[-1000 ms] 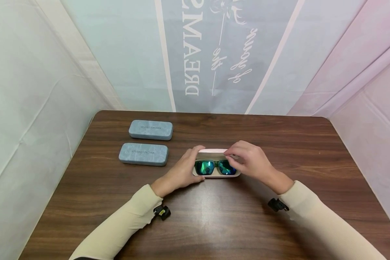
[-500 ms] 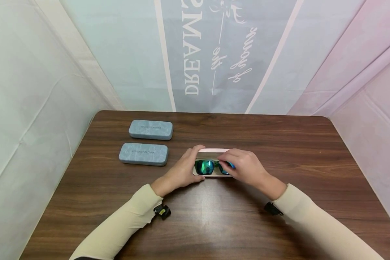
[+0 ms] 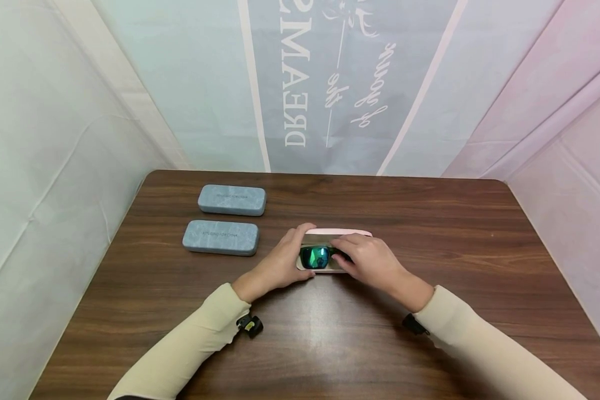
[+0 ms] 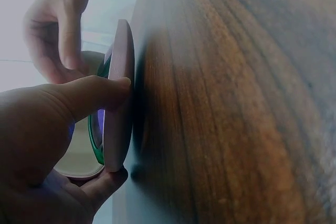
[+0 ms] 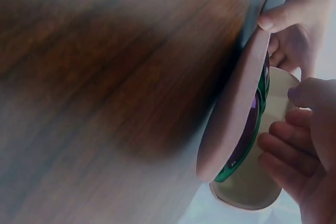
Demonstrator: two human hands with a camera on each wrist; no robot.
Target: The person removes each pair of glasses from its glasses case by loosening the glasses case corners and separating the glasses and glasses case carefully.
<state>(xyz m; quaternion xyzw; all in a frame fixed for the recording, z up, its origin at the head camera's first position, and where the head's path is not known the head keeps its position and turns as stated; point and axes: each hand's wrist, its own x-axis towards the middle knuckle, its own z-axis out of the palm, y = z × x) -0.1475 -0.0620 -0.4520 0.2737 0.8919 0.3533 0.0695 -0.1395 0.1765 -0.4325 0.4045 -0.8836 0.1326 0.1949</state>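
An opened pink glasses case (image 3: 341, 271) with a pale lining sits mid-table. In it lie green-framed sunglasses (image 3: 315, 258) with mirrored blue-green lenses. My left hand (image 3: 278, 257) grips the case at its left end, its thumb on the near wall (image 4: 119, 129) in the left wrist view. Over the case's right part is my right hand (image 3: 372, 261), covering the right lens in the head view. In the right wrist view its fingers (image 5: 286, 148) are loosely curled just over the sunglasses (image 5: 244, 140), thumb apart from them, nothing visible between.
Two closed blue-grey glasses cases lie on the left of the table, one (image 3: 232, 200) behind the other (image 3: 221, 237). The brown wooden table (image 3: 310, 344) meets a printed curtain (image 3: 325, 83) at the back. White drapes hang on both sides.
My right hand has moved left along the case, from its right end to the middle of the sunglasses, covering the right lens. The left hand and case have stayed put.
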